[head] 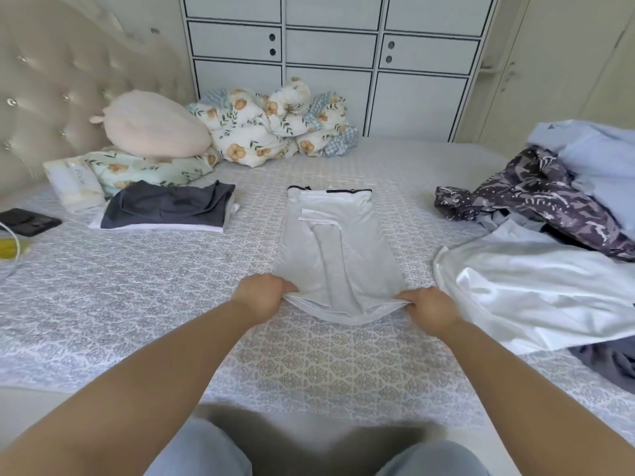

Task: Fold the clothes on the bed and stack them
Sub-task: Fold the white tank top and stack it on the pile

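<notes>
Folding now: a light grey cotton garment [335,245], long and narrow, lying mid-bed on the patterned grey-white bedspread [137,286]
Left hand [263,295]: fingers curled, pinching its near-left corner
Right hand [426,309]: fingers curled on the near-right corner — hem lifted slightly
Stack: dark grey folded top [168,209] over white, far left
Unfolded pile: white satin cloth [529,286], purple printed fabric [536,197] — right side

At the far left you see a tufted headboard [51,80]. A pink plush cushion [154,127] rests on a floral pillow [144,168]. A bundled floral duvet [275,121] lies against the white panelled wardrobe [330,53]. A black phone [29,221] lies at the left edge, near a yellow item [10,248].
</notes>
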